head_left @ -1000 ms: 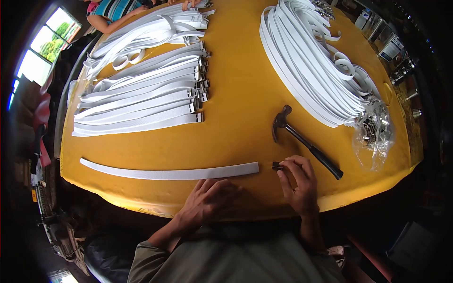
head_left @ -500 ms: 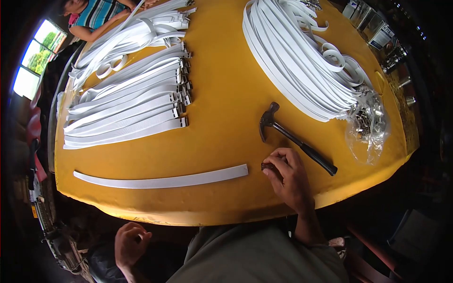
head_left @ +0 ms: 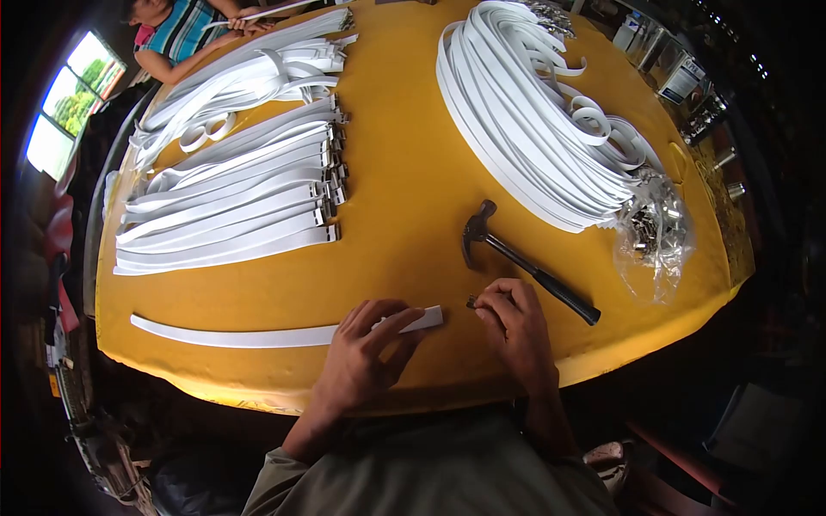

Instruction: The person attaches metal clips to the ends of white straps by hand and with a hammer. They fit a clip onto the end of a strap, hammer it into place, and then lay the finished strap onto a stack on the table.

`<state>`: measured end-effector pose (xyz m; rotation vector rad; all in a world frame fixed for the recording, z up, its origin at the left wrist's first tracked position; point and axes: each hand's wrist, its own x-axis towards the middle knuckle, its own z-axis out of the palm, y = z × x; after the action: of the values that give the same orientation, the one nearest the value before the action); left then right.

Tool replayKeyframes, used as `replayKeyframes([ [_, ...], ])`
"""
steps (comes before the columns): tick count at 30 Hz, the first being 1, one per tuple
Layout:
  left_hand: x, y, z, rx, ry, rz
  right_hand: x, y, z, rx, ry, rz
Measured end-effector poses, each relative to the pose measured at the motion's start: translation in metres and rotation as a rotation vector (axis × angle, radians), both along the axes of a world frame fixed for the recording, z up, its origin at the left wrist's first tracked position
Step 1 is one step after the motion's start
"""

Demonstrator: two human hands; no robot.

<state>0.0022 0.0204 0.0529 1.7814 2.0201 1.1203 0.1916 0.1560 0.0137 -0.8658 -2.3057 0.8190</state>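
A single white strap [head_left: 232,336] lies along the near part of the table, its free end pointing right. My left hand [head_left: 366,344] is over that strap close to its right end, fingers bent and thumb and forefinger around it. Just right of the strap's end, my right hand [head_left: 516,331] pinches a small dark metal clip [head_left: 471,302] between thumb and fingers; most of the clip is hidden. A claw hammer [head_left: 529,267] with a black handle rests beyond the right hand, head toward the far left.
Finished-looking straps with metal clips [head_left: 258,193] are stacked at left. A large bundle of white straps [head_left: 516,129] lies at far right, beside a clear plastic bag of metal clips [head_left: 654,236]. Another person [head_left: 185,39] sits at the far left corner of the yellow table [head_left: 396,155].
My left hand has come up from my lap onto the strap. My right hand stays near the strap's end with the clip. The other person's hands now hold a strap differently.
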Motion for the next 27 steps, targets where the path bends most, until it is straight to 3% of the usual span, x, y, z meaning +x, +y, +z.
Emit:
replayKeyframes([
  [5,0.013,0.024,-0.013,0.013,-0.123,-0.048,-0.002,0.005,0.002,0.051,0.000,0.083],
  [7,0.015,0.025,-0.008,-0.024,-0.198,-0.035,-0.005,0.002,0.011,-0.197,0.080,0.172],
  [11,0.011,0.017,-0.012,-0.018,-0.307,-0.072,-0.013,0.006,0.020,-0.185,0.103,0.335],
  [13,0.015,0.015,-0.006,0.004,-0.339,0.007,-0.021,0.004,0.021,-0.490,0.293,0.359],
  [14,0.017,0.014,-0.004,0.027,-0.376,0.085,-0.025,0.000,0.018,-0.487,0.298,0.362],
  [16,0.021,0.011,-0.016,0.044,-0.484,0.139,-0.033,-0.012,0.006,-0.970,0.616,0.207],
  [20,0.027,0.011,-0.016,0.022,-0.792,0.214,-0.041,-0.022,0.001,-1.008,0.672,0.105],
  [23,0.028,0.011,-0.023,0.064,-0.965,0.143,-0.039,-0.024,-0.003,-1.099,0.719,0.065],
  [27,0.017,0.009,-0.010,0.025,-0.940,0.123,-0.032,-0.013,0.001,-1.156,0.677,0.150],
])
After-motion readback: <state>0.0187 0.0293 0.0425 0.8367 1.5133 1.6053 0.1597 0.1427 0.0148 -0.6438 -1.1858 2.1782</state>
